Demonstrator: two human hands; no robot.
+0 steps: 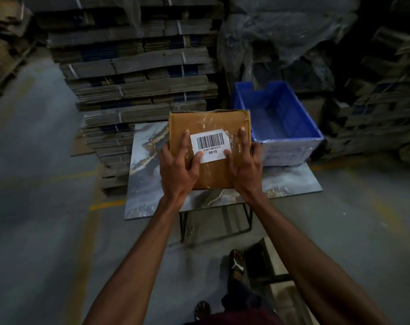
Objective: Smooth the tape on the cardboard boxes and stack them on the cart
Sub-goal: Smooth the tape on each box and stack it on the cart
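The table (150,184) carries a blue crate (290,139) at its far right corner. The cardboard box (208,146) is held over the table's middle. Left hand (178,167) and right hand (245,166) are spread flat, fingertips pressed on the taped label (210,145). The table's left edge is unobstructed.

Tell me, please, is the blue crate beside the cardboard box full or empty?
Empty, as far as visible: the blue crate shows a bare floor and inner walls, with nothing inside.

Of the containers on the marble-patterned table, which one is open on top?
The blue plastic crate at the table's right side is open on top. The brown cardboard box under both hands is closed and taped.
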